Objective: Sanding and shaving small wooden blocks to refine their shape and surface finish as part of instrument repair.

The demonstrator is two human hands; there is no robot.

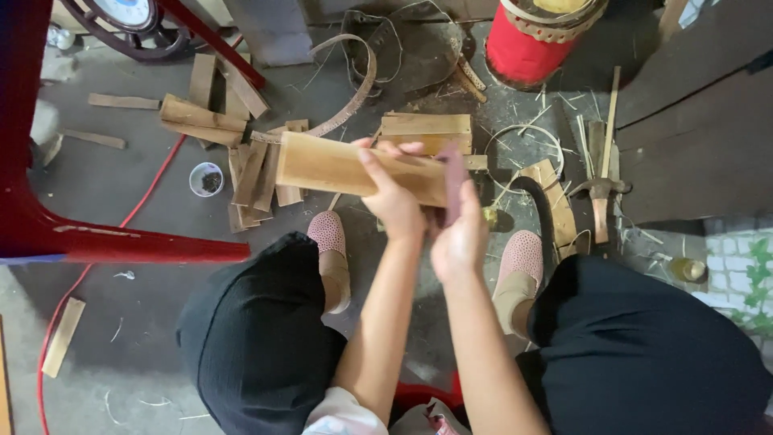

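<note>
Gripping a split bamboo slab (pixel 338 167) with left hand (pixel 393 193) above the floor (pixel 121 185); right hand (pixel 460 234) clenched on a dark blade (pixel 453 179) at its end.

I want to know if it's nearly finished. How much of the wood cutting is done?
Done, it seems: a heap of split strips lies on the floor. In hand: the left hand grips a wide wooden slab, and the right hand holds a dark blade at its end. Left, probably: this slab looks whole, and another block waits behind it. So perhaps partway, hard to say exactly.
</note>
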